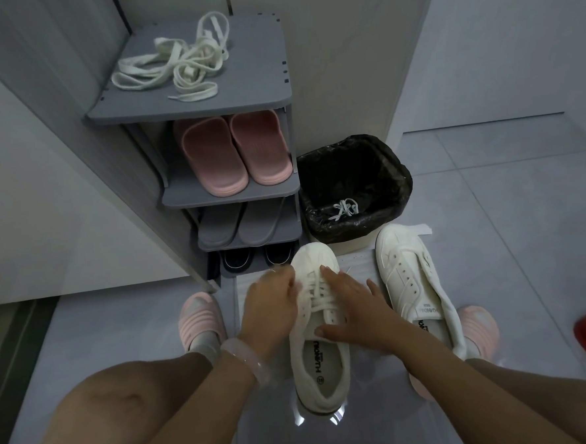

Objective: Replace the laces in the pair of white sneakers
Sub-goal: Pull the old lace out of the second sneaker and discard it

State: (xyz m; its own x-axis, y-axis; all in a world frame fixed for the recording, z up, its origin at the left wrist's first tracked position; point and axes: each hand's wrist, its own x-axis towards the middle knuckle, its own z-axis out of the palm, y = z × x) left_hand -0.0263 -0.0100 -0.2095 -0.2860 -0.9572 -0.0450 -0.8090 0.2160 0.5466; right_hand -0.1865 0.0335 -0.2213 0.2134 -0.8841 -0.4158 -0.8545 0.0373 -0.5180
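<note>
Two hands sit on the laced sneaker (317, 326) near the bin (353, 187): left hand (273, 307) pinches soft lace, right hand (350, 311) lies flat. Hold floppy laces (168, 63) by their stiff tips.

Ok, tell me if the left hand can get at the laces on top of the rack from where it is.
Probably yes, once it lets go. The laces lie loose and uncovered on the rack, with nothing between. But the left hand is down at the laced sneaker, so it needs a long reach up.
</note>
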